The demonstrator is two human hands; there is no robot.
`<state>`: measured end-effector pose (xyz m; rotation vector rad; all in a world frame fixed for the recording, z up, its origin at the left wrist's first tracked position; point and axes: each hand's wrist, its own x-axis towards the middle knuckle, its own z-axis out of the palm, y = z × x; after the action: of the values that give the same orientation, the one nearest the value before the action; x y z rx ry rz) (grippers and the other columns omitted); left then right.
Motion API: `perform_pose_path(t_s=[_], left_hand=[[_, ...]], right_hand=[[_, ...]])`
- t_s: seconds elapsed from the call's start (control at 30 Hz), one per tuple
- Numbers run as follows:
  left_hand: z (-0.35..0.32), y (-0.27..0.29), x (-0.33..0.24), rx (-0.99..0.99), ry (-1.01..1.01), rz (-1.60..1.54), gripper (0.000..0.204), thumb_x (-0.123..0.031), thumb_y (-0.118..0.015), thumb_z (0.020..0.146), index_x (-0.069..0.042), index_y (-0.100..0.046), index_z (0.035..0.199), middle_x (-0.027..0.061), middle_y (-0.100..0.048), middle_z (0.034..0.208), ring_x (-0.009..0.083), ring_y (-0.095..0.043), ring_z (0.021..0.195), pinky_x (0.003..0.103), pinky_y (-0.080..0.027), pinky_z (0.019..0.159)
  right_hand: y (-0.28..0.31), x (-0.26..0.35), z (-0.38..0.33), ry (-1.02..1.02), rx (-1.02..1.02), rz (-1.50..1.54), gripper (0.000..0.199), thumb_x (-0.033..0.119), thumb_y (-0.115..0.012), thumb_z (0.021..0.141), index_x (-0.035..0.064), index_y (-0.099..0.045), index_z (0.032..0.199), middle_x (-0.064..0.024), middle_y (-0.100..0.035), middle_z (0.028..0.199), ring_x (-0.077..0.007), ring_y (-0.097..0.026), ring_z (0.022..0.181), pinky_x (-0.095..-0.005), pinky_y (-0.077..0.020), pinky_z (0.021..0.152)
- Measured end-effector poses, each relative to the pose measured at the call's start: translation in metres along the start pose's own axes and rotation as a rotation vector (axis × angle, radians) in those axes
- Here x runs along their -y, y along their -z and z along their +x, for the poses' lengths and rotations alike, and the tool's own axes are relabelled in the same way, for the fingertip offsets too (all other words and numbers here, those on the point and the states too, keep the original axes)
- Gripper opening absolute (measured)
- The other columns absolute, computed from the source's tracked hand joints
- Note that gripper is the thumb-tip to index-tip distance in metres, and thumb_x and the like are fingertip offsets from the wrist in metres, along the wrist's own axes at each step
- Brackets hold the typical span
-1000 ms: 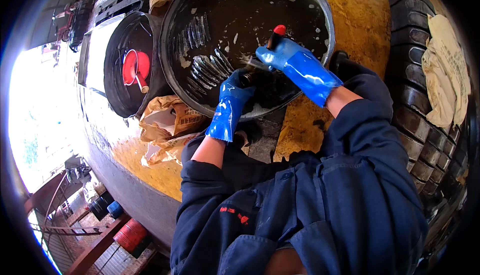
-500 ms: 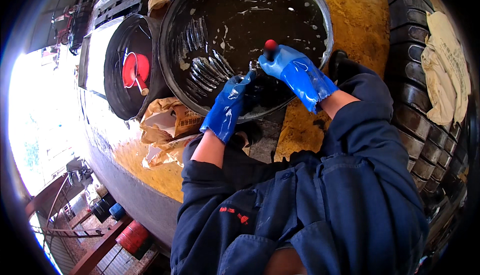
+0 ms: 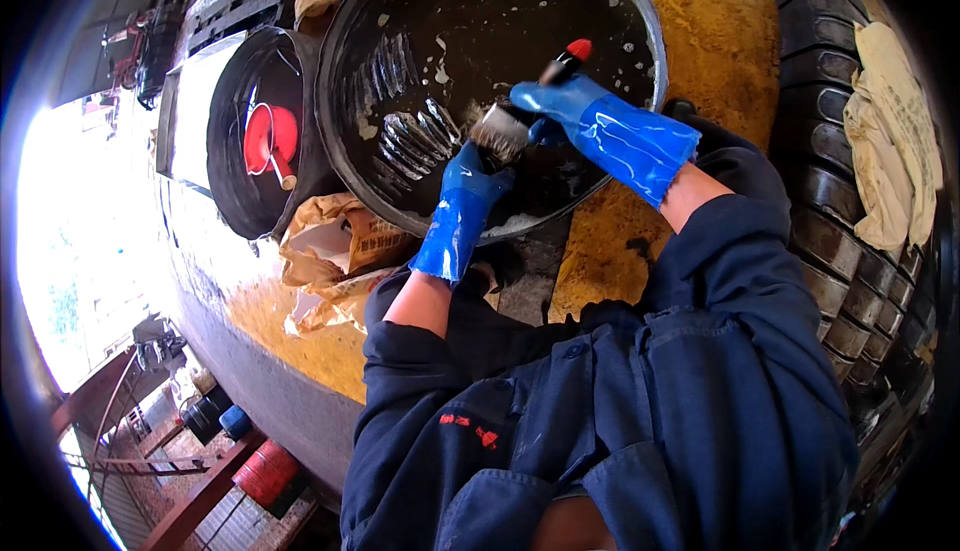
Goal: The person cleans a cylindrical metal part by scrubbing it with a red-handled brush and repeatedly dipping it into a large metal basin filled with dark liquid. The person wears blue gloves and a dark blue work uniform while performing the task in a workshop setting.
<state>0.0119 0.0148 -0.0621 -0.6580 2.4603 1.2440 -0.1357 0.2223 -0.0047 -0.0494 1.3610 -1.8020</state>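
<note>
A brush (image 3: 512, 123) was grasped in the right hand (image 3: 560, 106), bristles toward 8 o'clock, scrubbing inside the black basin (image 3: 345, 166). The left hand (image 3: 470, 186) was clenched on something dark at the basin's 6 o'clock rim, apparently for steadiness.

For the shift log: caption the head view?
Blue-gloved right hand brushes a ribbed metal part in a black tub, left hand steadying.

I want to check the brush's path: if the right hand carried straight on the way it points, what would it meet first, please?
The right hand points its brush leftward; first come the ribbed metal parts lying in the black tub, probably, since depth is unclear.
</note>
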Motion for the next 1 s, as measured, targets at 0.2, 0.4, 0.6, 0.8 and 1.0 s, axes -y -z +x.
perform_pose_path(t_s=[0.2,0.4,0.6,0.8,1.0], left_hand=[[-0.002,-0.002,-0.021,0.001,-0.100,-0.046,0.084,-0.009,-0.088,0.070,-0.003,-0.052,0.146,0.0110,-0.068,0.134,0.0217,-0.064,0.124,0.033,-0.050,0.108],[-0.010,0.004,-0.037,-0.032,-0.056,0.116,0.090,-0.016,-0.090,0.069,-0.003,-0.049,0.148,0.0148,-0.069,0.132,0.0268,-0.067,0.122,0.036,-0.052,0.106],[-0.020,-0.001,-0.050,-0.091,-0.132,0.348,0.071,-0.035,-0.084,0.082,-0.007,-0.058,0.141,0.0182,-0.073,0.125,0.0333,-0.071,0.114,0.041,-0.055,0.100],[-0.015,0.010,-0.055,-0.123,-0.133,-0.017,0.044,-0.029,-0.077,0.092,-0.007,-0.066,0.129,0.0138,-0.076,0.103,0.0269,-0.074,0.094,0.037,-0.058,0.083],[-0.002,0.041,-0.055,-0.065,0.050,-0.899,0.034,-0.031,-0.068,0.103,-0.008,-0.065,0.128,0.0094,-0.076,0.100,0.0174,-0.074,0.077,0.025,-0.048,0.060]], right_hand=[[0.004,-0.014,0.001,-0.019,-0.140,-0.748,0.032,0.038,-0.072,0.096,0.0064,-0.068,0.098,-0.0094,-0.070,0.079,-0.0165,-0.067,0.068,-0.0333,-0.0549,0.065],[0.000,-0.005,-0.002,0.038,-0.114,-0.449,0.039,0.043,-0.074,0.093,0.0044,-0.069,0.096,-0.0092,-0.070,0.079,-0.0185,-0.067,0.068,-0.0348,-0.0534,0.062],[-0.004,-0.007,-0.002,-0.120,-0.121,-0.972,0.053,0.055,-0.061,0.094,0.0041,-0.072,0.105,-0.0167,-0.075,0.092,-0.0313,-0.074,0.094,-0.0416,-0.0558,0.088],[-0.009,0.040,-0.023,-0.096,-0.369,-1.050,0.052,0.056,-0.055,0.094,0.0102,-0.076,0.108,-0.0180,-0.076,0.105,-0.0377,-0.071,0.106,-0.0450,-0.0552,0.094],[0.031,0.032,0.003,-0.014,-0.390,-0.215,0.037,0.041,-0.071,0.095,0.0056,-0.077,0.103,-0.0041,-0.074,0.086,-0.0101,-0.067,0.074,-0.0260,-0.0520,0.068]])
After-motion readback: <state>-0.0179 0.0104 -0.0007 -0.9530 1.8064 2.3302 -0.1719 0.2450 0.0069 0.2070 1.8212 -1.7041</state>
